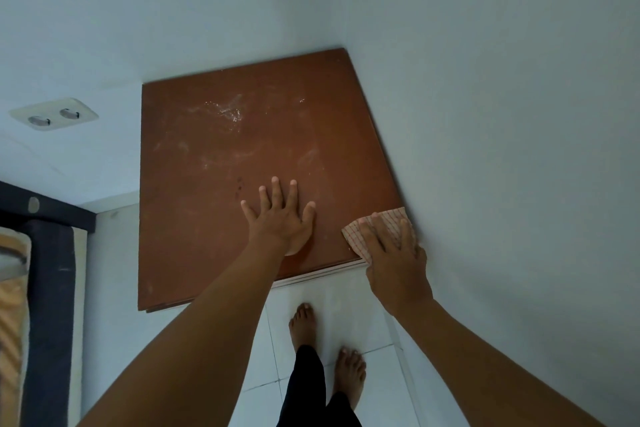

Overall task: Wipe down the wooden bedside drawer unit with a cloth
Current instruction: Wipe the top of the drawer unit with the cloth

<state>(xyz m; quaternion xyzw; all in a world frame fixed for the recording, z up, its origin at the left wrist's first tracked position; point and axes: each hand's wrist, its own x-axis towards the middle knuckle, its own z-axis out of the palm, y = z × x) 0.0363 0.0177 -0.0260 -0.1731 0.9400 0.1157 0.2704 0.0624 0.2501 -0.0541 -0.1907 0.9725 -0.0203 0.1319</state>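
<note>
The wooden drawer unit's reddish-brown top [214, 204] fills the middle of the view, seen from above, with pale dusty smears toward its back. My left hand [280, 215] lies flat on the top near the front, fingers spread and straight. A pale checked cloth [389, 218] sits at the front right corner of the top, against the wall. My right hand [394, 253] presses down on the cloth with straight fingers and covers most of it.
Pale walls meet behind the unit and run along its right side [502, 149]. A double wall socket [53, 117] sits on the left wall. A bed edge with dark frame [48, 253] is at the far left. My bare feet [304, 326] stand on white floor tiles.
</note>
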